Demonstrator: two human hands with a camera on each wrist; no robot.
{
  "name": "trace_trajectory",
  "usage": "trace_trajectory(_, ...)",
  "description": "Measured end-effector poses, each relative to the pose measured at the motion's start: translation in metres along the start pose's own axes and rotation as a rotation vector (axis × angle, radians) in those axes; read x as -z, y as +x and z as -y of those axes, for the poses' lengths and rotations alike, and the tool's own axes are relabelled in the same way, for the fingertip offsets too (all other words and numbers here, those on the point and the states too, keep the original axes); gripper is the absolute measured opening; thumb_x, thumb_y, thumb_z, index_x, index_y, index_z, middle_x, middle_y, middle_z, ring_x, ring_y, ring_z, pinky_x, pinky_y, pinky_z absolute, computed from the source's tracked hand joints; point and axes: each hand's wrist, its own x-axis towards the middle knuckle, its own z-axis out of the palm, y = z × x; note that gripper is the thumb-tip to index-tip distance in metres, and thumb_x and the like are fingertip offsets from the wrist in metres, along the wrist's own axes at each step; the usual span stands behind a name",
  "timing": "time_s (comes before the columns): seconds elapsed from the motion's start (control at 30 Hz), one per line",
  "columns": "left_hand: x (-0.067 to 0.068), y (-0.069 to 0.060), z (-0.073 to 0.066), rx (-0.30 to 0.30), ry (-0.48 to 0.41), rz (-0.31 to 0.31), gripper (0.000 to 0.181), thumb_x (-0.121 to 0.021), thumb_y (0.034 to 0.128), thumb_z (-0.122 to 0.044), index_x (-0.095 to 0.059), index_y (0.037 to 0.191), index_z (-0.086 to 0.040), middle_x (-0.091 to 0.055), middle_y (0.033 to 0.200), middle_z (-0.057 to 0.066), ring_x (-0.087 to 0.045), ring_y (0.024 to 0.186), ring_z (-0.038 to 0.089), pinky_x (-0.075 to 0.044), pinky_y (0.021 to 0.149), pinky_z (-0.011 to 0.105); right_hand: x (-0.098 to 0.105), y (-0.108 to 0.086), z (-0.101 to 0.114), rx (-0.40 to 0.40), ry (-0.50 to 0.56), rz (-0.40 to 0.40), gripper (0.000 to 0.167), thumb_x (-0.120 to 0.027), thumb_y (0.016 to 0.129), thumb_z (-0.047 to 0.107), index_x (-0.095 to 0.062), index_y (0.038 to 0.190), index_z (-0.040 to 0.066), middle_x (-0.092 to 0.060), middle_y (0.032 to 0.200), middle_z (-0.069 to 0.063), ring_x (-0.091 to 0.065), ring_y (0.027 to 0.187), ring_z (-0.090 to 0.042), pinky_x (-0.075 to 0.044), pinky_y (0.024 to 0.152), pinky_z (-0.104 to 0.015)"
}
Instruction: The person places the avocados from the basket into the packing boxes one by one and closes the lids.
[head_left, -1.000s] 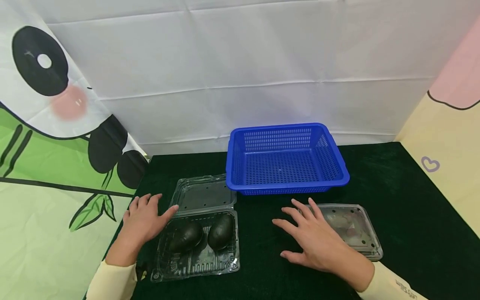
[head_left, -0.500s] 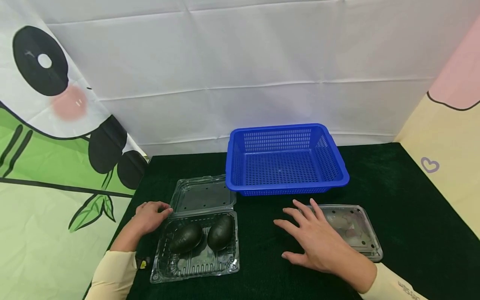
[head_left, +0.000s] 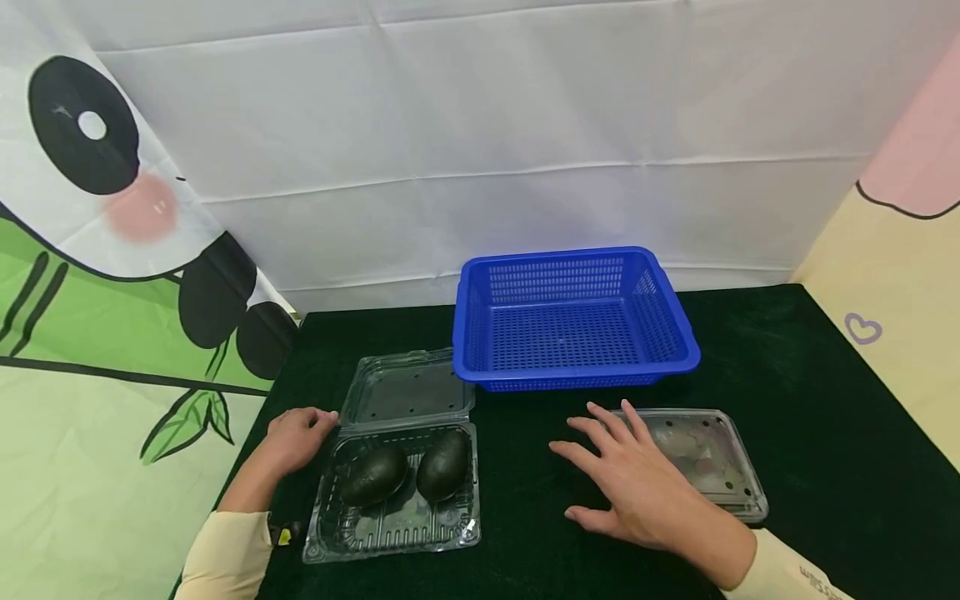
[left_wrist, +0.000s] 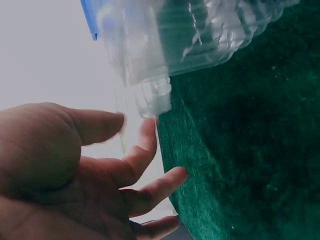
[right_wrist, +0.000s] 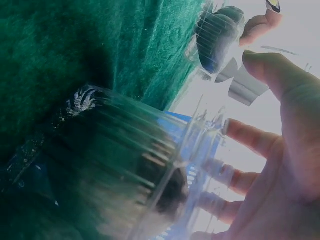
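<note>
In the head view, an open clear plastic clamshell box [head_left: 390, 542] lies at the left with two dark avocados [head_left: 442, 465] in its base. Its lid [head_left: 405, 392] is folded back, away from the person. At the box's left side by the hinge is my left hand [head_left: 292, 442], thumb and forefinger apart near a corner tab [left_wrist: 155, 100] in the left wrist view. A second clamshell box [head_left: 708, 458] lies shut at the right. My right hand [head_left: 637, 483] spreads its fingers at that box's left side, covering part of it. Dark rounded contents [right_wrist: 165, 190] show through its wall.
A blue plastic basket [head_left: 577, 375] stands at the back middle, close to the open lid's right edge. Dark green cloth [head_left: 525, 508] covers the table. A white curtain [head_left: 525, 125] hangs behind, with printed cloths at both sides.
My left hand has come down and closer to the person, from above the box's left side to beside its hinge, its fingers drawing together. The right hand has barely moved.
</note>
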Motion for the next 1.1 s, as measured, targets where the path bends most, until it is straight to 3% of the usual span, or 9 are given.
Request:
trace_trajectory(0.13,-0.002,-0.004,0.001,-0.007,-0.048,0.006,0.051,-0.045,0.1106,-0.039,-0.067,0.119,0.006,-0.056,0.132,0.036,-0.036,0.133,0.059,-0.026,0.109,0.073,-0.001,0.001,0.002,0.001,-0.003,-0.002,0.07,-0.075,0.087,0.06,-0.056,0.148,0.031,-0.045,0.155,-0.009,-0.027,0.15,-0.041,-0.011,0.117,-0.072)
trace_trajectory(0.27,-0.002,-0.005,0.001,0.02,-0.056,0.007,0.041,-0.056,0.1066,-0.036,-0.068,0.11,0.003,-0.058,0.127,0.035,-0.043,0.126,0.056,-0.036,0.103,0.07,-0.001,0.001,0.002,0.013,0.007,-0.003,0.07,-0.074,0.088,0.061,-0.056,0.148,0.03,-0.045,0.155,-0.01,-0.027,0.15,-0.041,-0.012,0.116,-0.072)
trace_trajectory(0.4,0.003,-0.008,0.005,0.048,-0.056,0.022,0.038,-0.057,0.1059,-0.033,-0.067,0.108,0.004,-0.058,0.123,0.035,-0.051,0.117,0.052,-0.044,0.095,0.066,-0.001,0.0,0.001,0.011,0.015,-0.001,0.07,-0.074,0.088,0.06,-0.055,0.148,0.03,-0.045,0.155,-0.011,-0.027,0.15,-0.042,-0.011,0.116,-0.073)
trace_trajectory(0.7,0.009,-0.018,0.019,0.051,-0.031,0.008,0.042,-0.057,0.1062,-0.034,-0.062,0.111,0.007,-0.059,0.121,0.037,-0.055,0.113,0.053,-0.048,0.091,0.064,-0.001,-0.001,-0.001,0.001,0.022,0.006,0.071,-0.074,0.087,0.06,-0.054,0.149,0.03,-0.045,0.155,-0.01,-0.027,0.15,-0.042,-0.01,0.117,-0.072)
trace_trajectory(0.9,0.007,-0.026,0.02,0.021,-0.044,-0.075,0.037,-0.057,0.1067,-0.032,-0.06,0.107,0.005,-0.059,0.12,0.036,-0.054,0.112,0.052,-0.045,0.093,0.065,-0.002,-0.001,-0.001,-0.004,0.04,0.016,0.071,-0.074,0.088,0.059,-0.054,0.149,0.03,-0.044,0.156,-0.011,-0.025,0.151,-0.041,-0.008,0.117,-0.072)
trace_trajectory(1.1,0.002,-0.04,0.019,-0.062,-0.092,-0.19,0.017,-0.062,0.1021,-0.016,-0.062,0.106,0.0,-0.061,0.119,0.033,-0.053,0.112,0.048,-0.043,0.091,0.065,-0.001,-0.001,0.0,-0.006,0.024,0.014,0.071,-0.074,0.088,0.06,-0.053,0.149,0.031,-0.043,0.157,-0.01,-0.025,0.151,-0.041,-0.008,0.117,-0.071)
